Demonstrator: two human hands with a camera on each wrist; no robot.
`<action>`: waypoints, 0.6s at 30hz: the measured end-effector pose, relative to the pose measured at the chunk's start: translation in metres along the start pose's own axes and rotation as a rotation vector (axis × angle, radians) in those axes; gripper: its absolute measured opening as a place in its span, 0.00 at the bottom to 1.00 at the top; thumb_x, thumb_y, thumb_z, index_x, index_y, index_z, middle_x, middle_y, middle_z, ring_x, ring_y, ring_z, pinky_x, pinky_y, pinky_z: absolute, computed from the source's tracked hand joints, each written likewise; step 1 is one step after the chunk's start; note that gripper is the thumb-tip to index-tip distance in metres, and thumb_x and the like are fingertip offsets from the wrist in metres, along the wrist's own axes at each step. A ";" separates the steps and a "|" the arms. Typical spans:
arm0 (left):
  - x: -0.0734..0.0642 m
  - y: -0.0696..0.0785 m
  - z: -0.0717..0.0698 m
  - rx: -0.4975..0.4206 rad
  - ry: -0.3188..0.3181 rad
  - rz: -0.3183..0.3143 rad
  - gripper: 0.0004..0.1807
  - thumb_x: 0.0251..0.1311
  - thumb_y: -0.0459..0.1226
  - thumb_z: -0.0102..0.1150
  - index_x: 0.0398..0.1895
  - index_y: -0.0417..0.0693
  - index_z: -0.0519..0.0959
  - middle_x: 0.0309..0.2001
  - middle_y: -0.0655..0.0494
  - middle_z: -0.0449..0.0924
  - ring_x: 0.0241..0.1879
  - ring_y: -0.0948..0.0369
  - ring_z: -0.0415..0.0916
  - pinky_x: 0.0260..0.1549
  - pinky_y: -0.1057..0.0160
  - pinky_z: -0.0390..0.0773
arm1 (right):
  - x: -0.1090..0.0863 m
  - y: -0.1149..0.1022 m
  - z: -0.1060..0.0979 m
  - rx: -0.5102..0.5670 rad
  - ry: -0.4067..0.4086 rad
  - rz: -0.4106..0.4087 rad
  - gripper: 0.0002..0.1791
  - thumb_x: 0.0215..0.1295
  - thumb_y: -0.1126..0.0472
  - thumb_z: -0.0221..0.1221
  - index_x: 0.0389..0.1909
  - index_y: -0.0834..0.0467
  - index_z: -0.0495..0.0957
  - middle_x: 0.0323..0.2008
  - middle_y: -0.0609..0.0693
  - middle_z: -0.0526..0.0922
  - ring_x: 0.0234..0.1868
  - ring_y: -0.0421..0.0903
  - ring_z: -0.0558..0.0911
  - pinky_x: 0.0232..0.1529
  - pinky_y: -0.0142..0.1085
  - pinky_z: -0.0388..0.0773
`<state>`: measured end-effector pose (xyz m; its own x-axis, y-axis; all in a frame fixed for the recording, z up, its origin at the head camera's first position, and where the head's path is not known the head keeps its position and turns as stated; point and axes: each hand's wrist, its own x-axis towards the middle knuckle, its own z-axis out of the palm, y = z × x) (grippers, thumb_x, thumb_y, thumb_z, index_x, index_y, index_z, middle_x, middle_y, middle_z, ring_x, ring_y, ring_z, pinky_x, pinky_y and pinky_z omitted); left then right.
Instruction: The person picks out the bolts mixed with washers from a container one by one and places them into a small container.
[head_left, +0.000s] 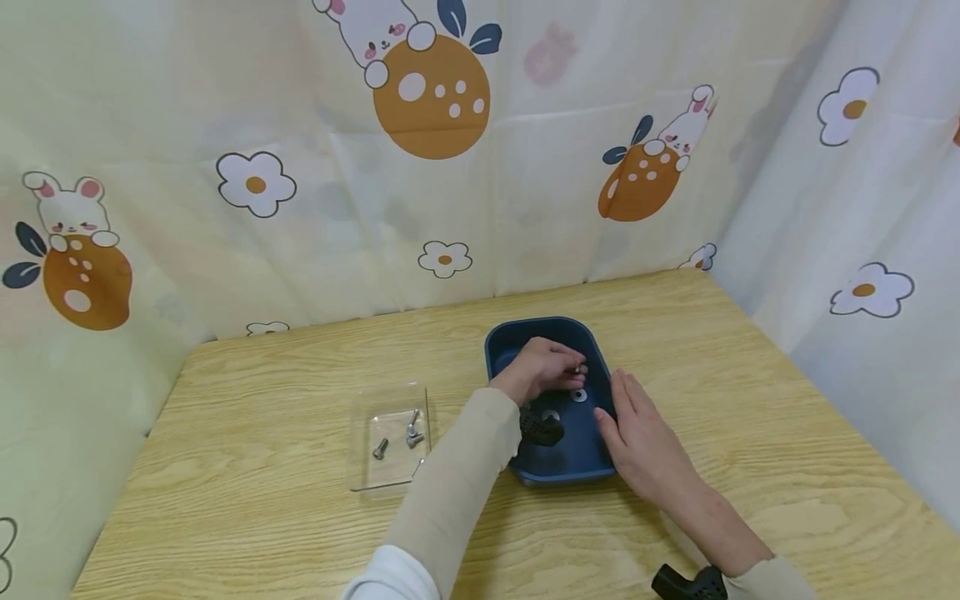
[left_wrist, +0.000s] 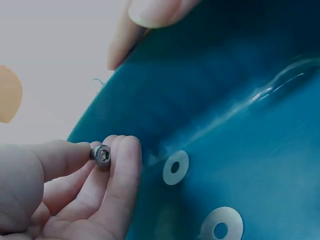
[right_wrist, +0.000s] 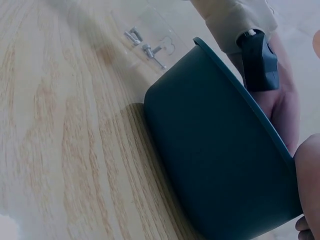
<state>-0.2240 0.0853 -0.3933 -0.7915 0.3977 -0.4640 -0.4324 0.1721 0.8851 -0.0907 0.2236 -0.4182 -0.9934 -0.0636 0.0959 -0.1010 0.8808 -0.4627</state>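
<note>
My left hand (head_left: 543, 367) is inside a dark blue plastic bin (head_left: 558, 479), pinching a small metal socket-head bolt (left_wrist: 103, 155) between thumb and fingers. The bolt's hex recess shows in the left wrist view. Flat metal washers lie on the bin's floor; one washer (left_wrist: 176, 167) is close to the fingertips and another washer (left_wrist: 223, 225) lies nearer the camera. At the bin's right side, my right hand (head_left: 648, 450) holds the wall, its thumb over the rim and its fairly straight fingers along the outside.
A clear plastic tray (head_left: 360, 475) stands left of the bin, with several bolts (head_left: 412, 429) in it. Both stand on a wooden table (head_left: 247, 442). Behind and to the right hangs a patterned curtain (head_left: 540, 208). My left forearm (head_left: 457, 458) passes over the tray's right edge.
</note>
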 end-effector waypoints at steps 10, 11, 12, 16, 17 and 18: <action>-0.013 0.006 -0.010 0.011 -0.043 0.053 0.12 0.71 0.32 0.54 0.49 0.34 0.82 0.43 0.40 0.86 0.49 0.46 0.85 0.54 0.53 0.83 | 0.000 -0.002 -0.005 -0.022 0.001 -0.011 0.39 0.79 0.49 0.43 0.75 0.73 0.45 0.76 0.71 0.48 0.77 0.67 0.51 0.73 0.64 0.55; -0.015 0.007 -0.011 0.015 -0.048 0.059 0.13 0.71 0.32 0.54 0.50 0.33 0.82 0.44 0.40 0.86 0.49 0.46 0.85 0.54 0.53 0.83 | 0.001 -0.003 -0.005 -0.022 0.003 -0.014 0.39 0.79 0.49 0.43 0.75 0.73 0.45 0.76 0.71 0.48 0.77 0.67 0.50 0.73 0.64 0.55; -0.016 0.008 -0.012 0.021 -0.052 0.065 0.13 0.71 0.33 0.53 0.50 0.33 0.82 0.45 0.39 0.86 0.49 0.46 0.84 0.54 0.53 0.83 | 0.001 -0.003 -0.006 -0.024 0.005 -0.019 0.39 0.79 0.49 0.43 0.75 0.73 0.45 0.76 0.71 0.48 0.77 0.67 0.50 0.73 0.64 0.55; -0.022 0.011 -0.016 0.034 -0.079 0.092 0.14 0.72 0.33 0.52 0.53 0.32 0.80 0.49 0.36 0.84 0.52 0.45 0.83 0.55 0.52 0.83 | 0.001 -0.005 -0.007 -0.028 0.017 -0.034 0.39 0.80 0.48 0.43 0.75 0.73 0.46 0.76 0.71 0.48 0.77 0.67 0.50 0.73 0.64 0.56; -0.023 0.012 -0.017 0.035 -0.084 0.098 0.15 0.72 0.33 0.52 0.53 0.32 0.80 0.49 0.36 0.84 0.53 0.44 0.83 0.56 0.52 0.82 | 0.001 -0.005 -0.007 -0.027 0.019 -0.037 0.39 0.80 0.48 0.42 0.75 0.73 0.46 0.76 0.71 0.48 0.77 0.67 0.50 0.73 0.64 0.56; -0.025 0.012 -0.019 0.038 -0.090 0.104 0.15 0.72 0.33 0.52 0.54 0.31 0.80 0.49 0.37 0.84 0.53 0.44 0.82 0.56 0.51 0.82 | 0.001 -0.006 -0.008 -0.028 0.023 -0.041 0.39 0.80 0.47 0.42 0.75 0.73 0.46 0.76 0.71 0.49 0.77 0.67 0.50 0.73 0.64 0.56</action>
<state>-0.2177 0.0606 -0.3713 -0.7886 0.4941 -0.3662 -0.3320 0.1592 0.9298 -0.0907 0.2217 -0.4086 -0.9868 -0.0896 0.1348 -0.1400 0.8902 -0.4335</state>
